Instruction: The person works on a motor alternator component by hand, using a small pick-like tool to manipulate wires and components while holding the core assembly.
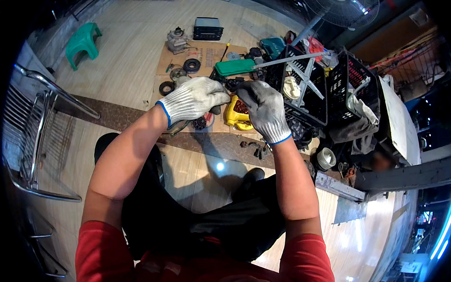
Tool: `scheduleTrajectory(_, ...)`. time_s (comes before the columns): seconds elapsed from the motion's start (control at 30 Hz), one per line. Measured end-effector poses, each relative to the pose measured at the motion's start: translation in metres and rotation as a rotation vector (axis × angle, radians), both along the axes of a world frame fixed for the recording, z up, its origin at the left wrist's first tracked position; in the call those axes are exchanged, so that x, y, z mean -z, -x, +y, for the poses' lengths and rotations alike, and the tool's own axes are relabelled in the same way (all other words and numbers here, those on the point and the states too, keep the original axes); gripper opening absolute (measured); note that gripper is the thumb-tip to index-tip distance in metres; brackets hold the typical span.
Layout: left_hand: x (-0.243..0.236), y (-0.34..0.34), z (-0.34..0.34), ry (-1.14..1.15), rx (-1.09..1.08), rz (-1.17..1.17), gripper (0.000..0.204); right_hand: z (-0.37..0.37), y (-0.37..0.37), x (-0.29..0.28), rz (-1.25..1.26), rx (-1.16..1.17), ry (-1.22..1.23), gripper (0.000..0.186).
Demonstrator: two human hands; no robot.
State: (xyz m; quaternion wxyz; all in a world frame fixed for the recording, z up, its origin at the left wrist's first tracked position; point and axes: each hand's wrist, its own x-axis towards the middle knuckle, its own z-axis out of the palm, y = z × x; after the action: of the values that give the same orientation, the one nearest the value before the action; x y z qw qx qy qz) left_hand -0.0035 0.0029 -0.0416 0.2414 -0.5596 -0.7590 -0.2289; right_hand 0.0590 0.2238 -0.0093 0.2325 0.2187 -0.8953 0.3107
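Note:
Both of my hands wear white knit gloves with blue cuffs, brought close together above a cardboard sheet [169,63]. My left hand [196,98] is closed, its fingers curled toward the right; what it grips is hidden. Facing it, my right hand [264,109] has its dark-coated fingers bent and pressed together, and its contents cannot be made out. Just below and between them lies a yellow housing [231,117] with copper windings [240,107] inside. Small dark parts [232,84] show behind the fingertips. A green case [234,67] rests beyond my hands.
Black rings [192,66], a metal mechanical part [178,40] and a black boxy unit [208,29] lie ahead. Black crates [304,111] stand at the right, near a fan [337,5]. A green stool [83,42] and metal chair [36,132] are at the left.

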Motion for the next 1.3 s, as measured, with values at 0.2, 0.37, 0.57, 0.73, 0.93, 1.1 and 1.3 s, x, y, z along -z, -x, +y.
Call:
scheduleTrajectory(0.2,-0.031,-0.021,0.015,0.089,-0.315,-0.730,0.028,0.004,-0.004,-0.009,-0.226,0.073,0.008,0.020)
scheduleTrajectory(0.37,-0.012,-0.015,0.016,0.112,-0.374,-0.264,0.021,0.000,-0.002,-0.009,-0.459,0.143,0.187,0.025)
scheduleTrajectory(0.57,-0.017,-0.018,0.016,0.203,-0.463,-0.020,0.016,-0.007,0.002,0.003,-0.667,0.194,0.480,0.022)
scheduleTrajectory(0.73,-0.014,-0.018,0.011,0.035,-0.210,-0.130,0.019,-0.004,-0.003,0.004,-0.014,0.101,0.062,0.015)
scheduleTrajectory(0.93,-0.011,-0.009,0.013,0.174,-0.270,-0.460,0.023,0.008,0.004,0.032,-0.077,0.065,0.017,0.014)
scheduleTrajectory(1.1,-0.010,-0.011,0.015,0.092,-0.293,-0.390,0.019,0.004,-0.004,-0.001,-0.198,0.153,-0.242,0.024)
scheduleTrajectory(1.3,-0.014,-0.009,0.024,0.043,-0.233,-0.357,0.019,0.015,0.005,0.018,-0.177,0.225,-0.218,0.022)
